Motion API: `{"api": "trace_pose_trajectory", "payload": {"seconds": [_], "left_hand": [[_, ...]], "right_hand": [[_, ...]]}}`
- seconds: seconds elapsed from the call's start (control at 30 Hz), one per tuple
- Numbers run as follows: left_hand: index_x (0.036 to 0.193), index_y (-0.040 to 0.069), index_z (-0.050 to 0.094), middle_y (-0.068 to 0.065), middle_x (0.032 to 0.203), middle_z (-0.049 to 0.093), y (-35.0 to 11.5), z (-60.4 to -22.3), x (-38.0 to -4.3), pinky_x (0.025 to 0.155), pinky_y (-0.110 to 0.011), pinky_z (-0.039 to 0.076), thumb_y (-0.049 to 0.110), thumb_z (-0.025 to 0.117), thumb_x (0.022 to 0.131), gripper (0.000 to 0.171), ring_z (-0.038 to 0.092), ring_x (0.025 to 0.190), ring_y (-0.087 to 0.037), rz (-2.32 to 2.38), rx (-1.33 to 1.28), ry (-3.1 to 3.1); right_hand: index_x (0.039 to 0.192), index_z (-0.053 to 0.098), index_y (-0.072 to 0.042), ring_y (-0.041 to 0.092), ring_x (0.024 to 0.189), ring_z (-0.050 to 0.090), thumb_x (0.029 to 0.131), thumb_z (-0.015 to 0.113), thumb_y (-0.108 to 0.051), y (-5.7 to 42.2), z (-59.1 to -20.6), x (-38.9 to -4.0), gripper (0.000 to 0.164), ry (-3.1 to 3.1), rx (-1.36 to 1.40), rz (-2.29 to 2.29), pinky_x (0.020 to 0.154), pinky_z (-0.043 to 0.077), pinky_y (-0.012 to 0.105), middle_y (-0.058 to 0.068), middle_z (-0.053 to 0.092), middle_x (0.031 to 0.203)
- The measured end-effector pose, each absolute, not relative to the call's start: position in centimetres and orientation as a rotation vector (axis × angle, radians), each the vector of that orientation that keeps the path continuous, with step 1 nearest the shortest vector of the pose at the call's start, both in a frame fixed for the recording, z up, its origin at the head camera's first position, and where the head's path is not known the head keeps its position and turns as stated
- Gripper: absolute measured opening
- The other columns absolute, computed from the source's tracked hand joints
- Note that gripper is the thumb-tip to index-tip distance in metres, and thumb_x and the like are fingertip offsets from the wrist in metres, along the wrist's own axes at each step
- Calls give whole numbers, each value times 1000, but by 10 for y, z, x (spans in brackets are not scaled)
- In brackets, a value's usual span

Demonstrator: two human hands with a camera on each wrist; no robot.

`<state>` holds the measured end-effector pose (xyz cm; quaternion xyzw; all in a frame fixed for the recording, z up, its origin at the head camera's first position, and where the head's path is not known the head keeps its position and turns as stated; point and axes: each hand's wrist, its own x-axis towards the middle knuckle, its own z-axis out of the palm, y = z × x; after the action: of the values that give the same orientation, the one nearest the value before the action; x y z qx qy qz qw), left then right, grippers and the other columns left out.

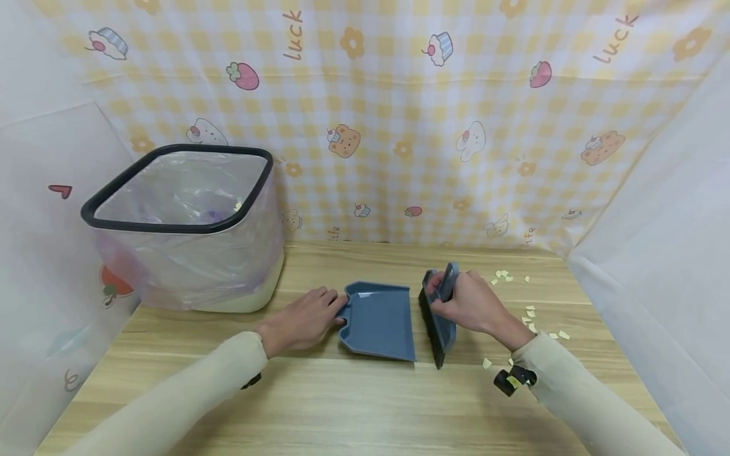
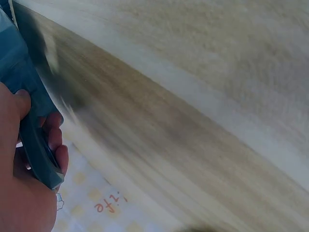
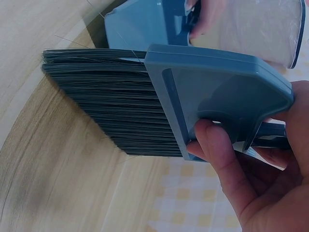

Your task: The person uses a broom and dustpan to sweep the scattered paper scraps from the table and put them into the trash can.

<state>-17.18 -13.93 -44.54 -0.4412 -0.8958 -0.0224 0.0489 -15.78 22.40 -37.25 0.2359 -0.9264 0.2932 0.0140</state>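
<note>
A blue dustpan (image 1: pixel 379 320) lies on the wooden table, its front lip facing right. My left hand (image 1: pixel 305 320) grips its handle (image 2: pixel 36 150), fingers curled around it in the left wrist view. In my right hand (image 1: pixel 470 301) is a blue hand brush (image 1: pixel 445 326), held upright just right of the dustpan's lip. Its dark bristles (image 3: pixel 111 101) point down at the tabletop. The right wrist view shows the thumb and fingers around the brush's handle and back. Small pale yellow paper scraps (image 1: pixel 530 310) are scattered to the right of my right hand.
A bin (image 1: pixel 265 285) with a black rim and a clear plastic liner stands at the back left. Behind the table hangs a yellow checked curtain (image 1: pixel 376 183). White sheets (image 1: pixel 656 240) close off both sides. More scraps (image 1: pixel 486 363) lie near my right wrist.
</note>
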Motion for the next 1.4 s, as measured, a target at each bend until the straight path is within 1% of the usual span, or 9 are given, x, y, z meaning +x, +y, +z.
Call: {"api": "trace_pose_trajectory", "payload": {"seconds": [0.4,0.63,0.73,0.87,0.9,1.03,1.13,1.33,1.4], "left_hand": [[138,0,60,-13,114,67,-139,-451,-175,92,-46,56,23,56,117,32,63,100,-28,-66,-1355,-2768],[135,2,63,-11,115,70,-138,-449,-178,91,-43,58,24,60,115,30,66,99,-27,22,-1394,-2711],[135,2,64,-12,115,72,-138,-448,-178,91,-43,59,24,61,114,31,68,99,-28,53,-1404,-2686],[137,2,64,-12,118,72,-137,-446,-178,93,-43,59,25,61,114,32,69,102,-28,76,-1407,-2689],[137,2,64,-13,118,72,-137,-445,-178,93,-44,59,25,61,114,32,69,102,-28,78,-1406,-2691],[136,3,64,-13,116,72,-137,-444,-179,93,-44,59,24,62,114,31,69,101,-29,83,-1410,-2690],[136,3,64,-12,117,72,-137,-444,-180,94,-44,59,24,62,114,30,70,102,-29,90,-1414,-2680],[136,3,64,-13,118,73,-138,-445,-179,95,-44,59,24,62,114,31,70,103,-29,87,-1411,-2683],[137,3,64,-13,119,73,-138,-445,-178,96,-45,59,24,62,114,31,70,104,-29,85,-1410,-2693]], "right_hand": [[101,77,-9,3,49,42,88,75,-5,224,-371,-157,14,-2888,738,910,54,41,26,-13,60,61],[102,78,-8,3,49,39,88,75,-5,226,-369,-158,15,-2904,741,923,53,39,26,-12,54,57],[103,78,-9,3,50,41,88,74,-5,229,-367,-159,16,-2907,749,938,54,40,27,-12,56,60],[103,79,-10,6,53,49,88,73,-6,235,-360,-162,17,-2907,744,943,55,45,29,-10,64,68],[103,79,-10,7,53,50,88,73,-6,237,-358,-162,17,-2911,729,941,54,46,30,-8,65,67],[104,78,-10,13,63,61,89,73,-5,247,-348,-166,17,-2921,648,957,62,52,35,-2,74,82],[105,78,-10,17,70,64,90,74,-4,257,-341,-168,17,-2934,575,971,67,52,38,1,76,89],[102,77,-10,18,64,58,90,75,-3,279,-334,-179,15,-2936,521,879,64,47,38,-1,73,80],[100,76,-11,19,64,58,90,75,-2,288,-334,-184,14,-2925,527,823,65,46,39,0,73,80]]}}
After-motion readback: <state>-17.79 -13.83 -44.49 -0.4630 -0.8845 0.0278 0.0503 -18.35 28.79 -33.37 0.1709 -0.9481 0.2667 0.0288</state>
